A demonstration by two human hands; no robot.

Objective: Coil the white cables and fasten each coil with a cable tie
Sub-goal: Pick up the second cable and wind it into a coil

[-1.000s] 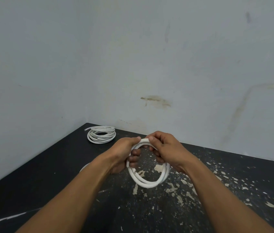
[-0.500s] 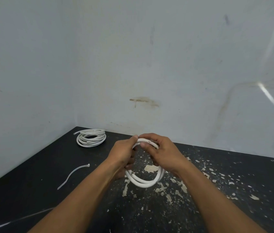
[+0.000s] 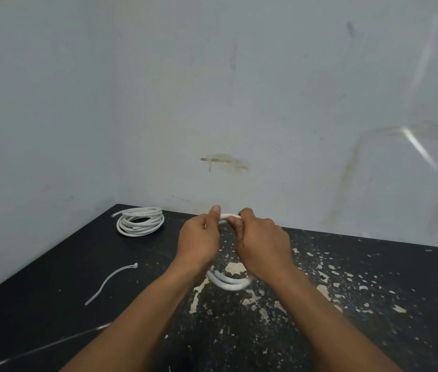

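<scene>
Left hand (image 3: pixel 199 238) grips the top of the coil (image 3: pixel 230 282), thumb up, fingers curled round the white loops. Right hand (image 3: pixel 262 245) clamps the same top arc just beside it, thumb pressing on the cable end. The coil hangs below both wrists, above the table (image 3: pixel 38 304). At ten o'clock from the hands, a second coil (image 3: pixel 140 221) lies flat in the far corner. At eight o'clock, a tie (image 3: pixel 110 283) lies loose on the table, well apart from both.
</scene>
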